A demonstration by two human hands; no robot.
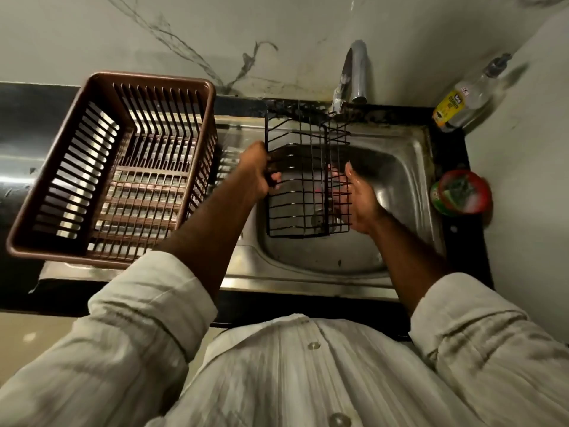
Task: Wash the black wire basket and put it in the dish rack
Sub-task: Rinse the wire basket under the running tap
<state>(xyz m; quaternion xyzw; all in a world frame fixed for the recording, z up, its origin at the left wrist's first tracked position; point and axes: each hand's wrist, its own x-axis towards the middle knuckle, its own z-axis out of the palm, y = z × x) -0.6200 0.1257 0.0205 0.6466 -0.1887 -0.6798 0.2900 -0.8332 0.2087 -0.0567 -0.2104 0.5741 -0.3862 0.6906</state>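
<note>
While black wire basket [308,180] hangs over sink [403,167] beneath faucet [354,75], left hand [255,174] grips its left edge, fingers curled round wires. Right hand [361,200] against right side, thumb straight up, fingers half hidden behind wires: curled or flat, cannot tell. Brown dish rack [154,79] on counter, left of sink, apart from basket.

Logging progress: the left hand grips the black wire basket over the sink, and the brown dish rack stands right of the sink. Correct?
No: the head view shows the brown dish rack left of the sink, not right. The left hand does grip the black wire basket over the sink.
</note>
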